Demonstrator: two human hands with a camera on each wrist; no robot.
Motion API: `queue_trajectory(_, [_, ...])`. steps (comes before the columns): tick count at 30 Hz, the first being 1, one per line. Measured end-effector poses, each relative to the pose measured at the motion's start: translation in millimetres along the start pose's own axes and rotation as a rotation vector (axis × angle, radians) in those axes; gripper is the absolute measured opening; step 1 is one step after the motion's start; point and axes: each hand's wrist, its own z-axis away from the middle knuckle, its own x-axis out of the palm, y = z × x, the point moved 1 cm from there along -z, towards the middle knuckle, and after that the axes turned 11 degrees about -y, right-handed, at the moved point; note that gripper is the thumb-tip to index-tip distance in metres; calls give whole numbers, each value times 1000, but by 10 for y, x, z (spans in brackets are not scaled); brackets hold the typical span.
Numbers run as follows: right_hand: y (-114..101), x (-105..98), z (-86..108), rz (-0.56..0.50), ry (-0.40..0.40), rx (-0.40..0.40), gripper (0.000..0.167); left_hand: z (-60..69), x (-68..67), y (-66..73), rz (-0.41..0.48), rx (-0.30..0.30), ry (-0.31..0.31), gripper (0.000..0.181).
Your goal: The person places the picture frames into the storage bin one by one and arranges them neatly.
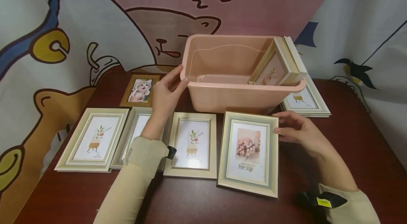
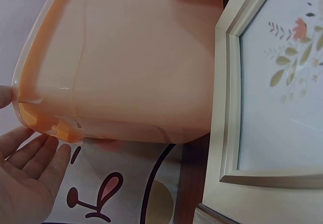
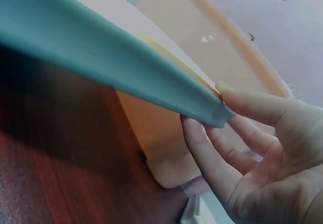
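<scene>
My left hand (image 1: 166, 96) grips the left corner of a pink plastic bin (image 1: 235, 97), thumb and fingers on either side of the rim; the left wrist view shows this hand (image 2: 30, 178) at the rim too. My right hand (image 1: 300, 132) pinches the upper right edge of a cream and blue-grey picture frame (image 1: 248, 153) with a flower print marked "free style". In the right wrist view that frame (image 3: 126, 67) is seen edge-on and lifted off the table, between thumb and fingers. Two cream frames (image 1: 276, 65) lean inside the bin's right end.
Left of the held frame lie a cream frame (image 1: 190, 146), a partly hidden frame (image 1: 140, 125) and another cream frame (image 1: 92, 141). A brown frame with a kitten picture (image 1: 140, 90) lies behind them. More frames (image 1: 300, 100) lie right of the bin on the dark red table (image 1: 190, 202).
</scene>
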Motion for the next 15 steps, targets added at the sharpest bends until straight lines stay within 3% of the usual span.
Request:
queue_trajectory(8, [-153,-49,141,-179,-51,-184,48,-8,0,-17,-2,4,-4,49])
queue_trajectory(15, [-354,-82,210,-188,-58,-330,52,-6,-2,-1,-17,4,1,49])
